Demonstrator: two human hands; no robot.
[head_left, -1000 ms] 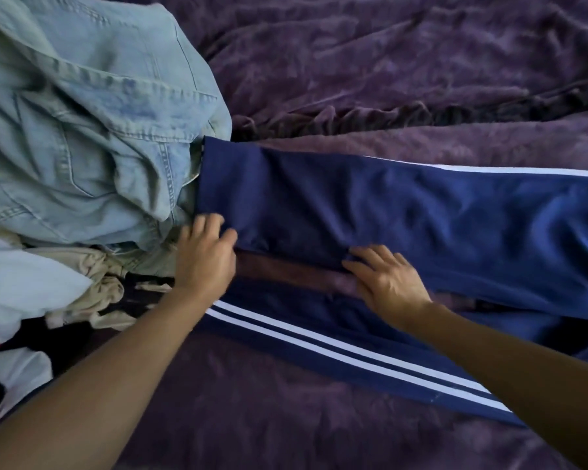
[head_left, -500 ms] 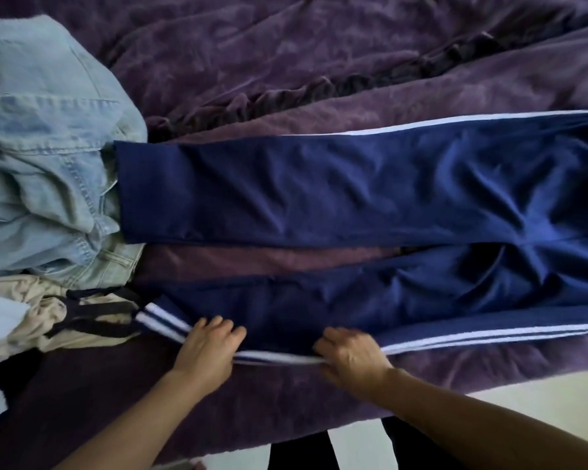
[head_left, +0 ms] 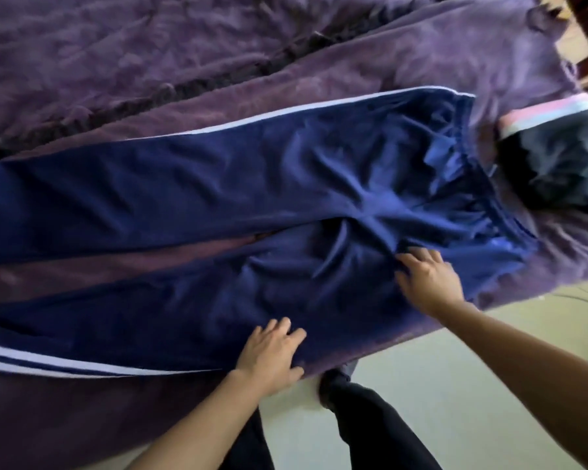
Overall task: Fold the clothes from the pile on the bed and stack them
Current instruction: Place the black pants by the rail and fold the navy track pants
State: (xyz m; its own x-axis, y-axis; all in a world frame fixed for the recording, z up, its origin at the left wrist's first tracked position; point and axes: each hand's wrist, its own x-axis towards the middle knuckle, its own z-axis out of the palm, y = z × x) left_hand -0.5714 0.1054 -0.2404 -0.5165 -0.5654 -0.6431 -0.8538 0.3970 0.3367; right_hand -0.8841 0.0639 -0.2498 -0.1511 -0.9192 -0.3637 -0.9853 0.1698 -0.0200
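Navy white-striped track pants (head_left: 218,184), purple blanket (head_left: 150,45).

Navy track pants (head_left: 218,184) with white side stripes lie spread on the bed (head_left: 184,62), waist and near leg under the fingers (head_left: 418,259).

Bare forearms (head_left: 190,422), plain black trousers (head_left: 370,429) on both legs.

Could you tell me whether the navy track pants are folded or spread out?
Spread out: the navy track pants lie flat at full length, legs apart with the purple blanket showing between them.
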